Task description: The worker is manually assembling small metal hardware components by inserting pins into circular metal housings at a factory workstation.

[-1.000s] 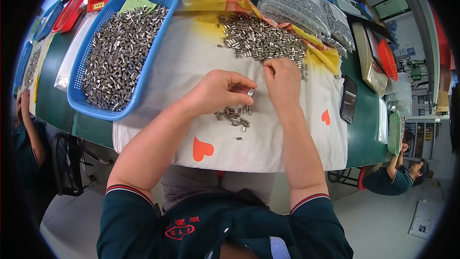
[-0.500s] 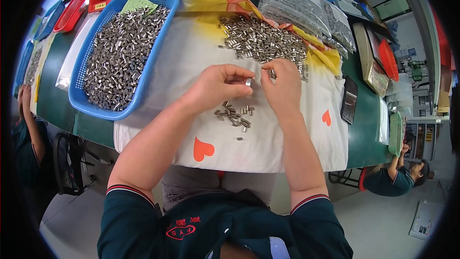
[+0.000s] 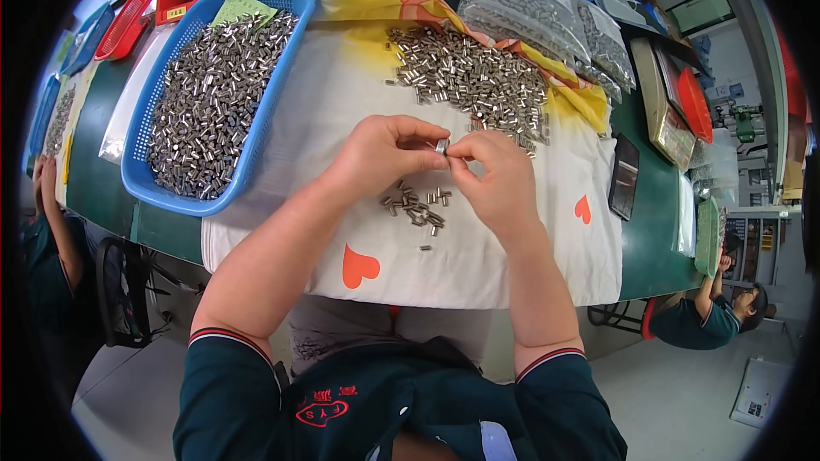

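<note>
Between the thumb and fingers of my left hand (image 3: 369,155) is a small shiny metal cylinder (image 3: 442,146). My right hand (image 3: 497,177) meets it there, thumb and forefinger pinched at the cylinder's right side. Whether those right fingertips hold a second piece is hidden. Beyond my hands, a wide pile of short metal cylinders (image 3: 465,77) spreads over the white cloth (image 3: 299,137). Nearer me, just below my fingers, lies a small loose group of the same cylinders (image 3: 418,212).
A blue basket (image 3: 207,207) heaped with metal cylinders stands at left, a green paper slip (image 3: 243,8) on top. Clear bags of metal parts (image 3: 521,4) line the far edge. A dark phone (image 3: 624,177) lies at right on the green table (image 3: 653,248). Other people sit on both sides.
My right hand has come from the near edge of the pile toward me and to the left, and its fingertips now meet the cylinder. My left hand has barely moved.
</note>
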Tool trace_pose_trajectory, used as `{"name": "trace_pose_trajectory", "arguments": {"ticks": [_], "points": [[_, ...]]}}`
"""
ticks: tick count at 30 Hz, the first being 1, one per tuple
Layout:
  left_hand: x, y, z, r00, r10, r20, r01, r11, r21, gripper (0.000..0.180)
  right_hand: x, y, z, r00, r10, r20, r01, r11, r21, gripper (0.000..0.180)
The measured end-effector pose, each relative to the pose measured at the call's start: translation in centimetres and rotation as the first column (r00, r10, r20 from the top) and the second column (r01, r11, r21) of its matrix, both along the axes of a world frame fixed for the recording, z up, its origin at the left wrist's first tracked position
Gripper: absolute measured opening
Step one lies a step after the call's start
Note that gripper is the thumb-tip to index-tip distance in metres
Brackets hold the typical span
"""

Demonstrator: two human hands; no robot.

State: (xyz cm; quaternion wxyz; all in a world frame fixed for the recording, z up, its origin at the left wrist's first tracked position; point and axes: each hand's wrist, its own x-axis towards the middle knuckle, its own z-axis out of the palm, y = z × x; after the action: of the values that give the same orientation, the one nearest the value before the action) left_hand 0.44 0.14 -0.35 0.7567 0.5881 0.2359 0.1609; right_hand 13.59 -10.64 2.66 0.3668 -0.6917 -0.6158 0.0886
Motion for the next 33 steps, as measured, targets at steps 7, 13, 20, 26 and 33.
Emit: {"name": "trace_pose_trajectory", "arguments": {"ticks": [7,13,20,26,33], "points": [[0.0,0.0,-0.2,1.0,-0.021,0.017,0.022,0.998,-0.052,0.031,1.1,-0.4,0.4,0.968,0.02,-0.248,-0.053,0.99,-0.127,0.008],[-0.2,0.1,-0.1,0.996,-0.085,-0.009,0.085,0.995,-0.05,0.033,1.9,-0.2,0.8,0.937,-0.095,-0.336,0.035,0.983,-0.181,0.011],[-0.1,-0.2,0.0,0.991,-0.114,-0.07,0.116,0.993,0.028,0.03,4.3,0.7,-1.9,0.944,-0.33,-0.005,0.327,0.937,-0.119,0.011],[-0.1,-0.3,0.2,0.993,-0.104,-0.053,0.105,0.994,0.025,0.029,4.0,1.8,-3.0,0.908,-0.152,0.39,0.201,0.976,-0.088,0.013],[0.0,-0.2,0.1,0.992,-0.116,-0.039,0.117,0.993,0.017,0.03,3.1,1.7,-2.2,0.92,-0.135,0.368,0.15,0.989,-0.014,0.01]]}}
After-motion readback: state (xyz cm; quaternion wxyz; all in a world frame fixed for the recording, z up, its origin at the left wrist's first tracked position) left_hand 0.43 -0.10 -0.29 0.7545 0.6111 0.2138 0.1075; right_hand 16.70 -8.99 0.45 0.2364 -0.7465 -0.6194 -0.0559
